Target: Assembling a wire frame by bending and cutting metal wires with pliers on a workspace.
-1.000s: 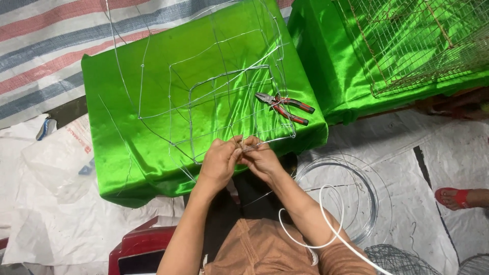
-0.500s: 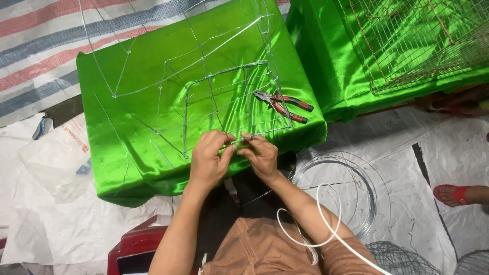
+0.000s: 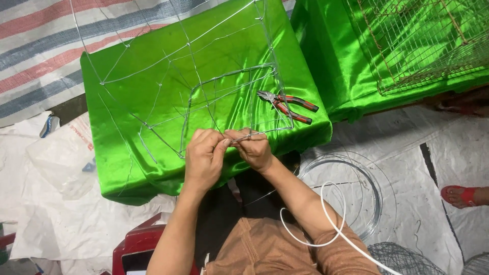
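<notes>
A thin silver wire frame of bent and crossed wires lies on a bright green satin-covered table. My left hand and my right hand meet at the frame's near edge, both pinching the wire at one joint, fingertips touching. Red-handled pliers lie on the cloth just beyond my right hand, untouched.
A second green-covered table at the right carries a wire mesh cage. A coil of wire lies on the white sheeting by my right arm. A white cord loops over my lap. Another person's sandalled foot shows at right; a striped tarp lies beyond.
The wire frame has shifted and turned on the cloth. My hands stayed together at its near edge, working the same joint, with the fingers slightly rearranged.
</notes>
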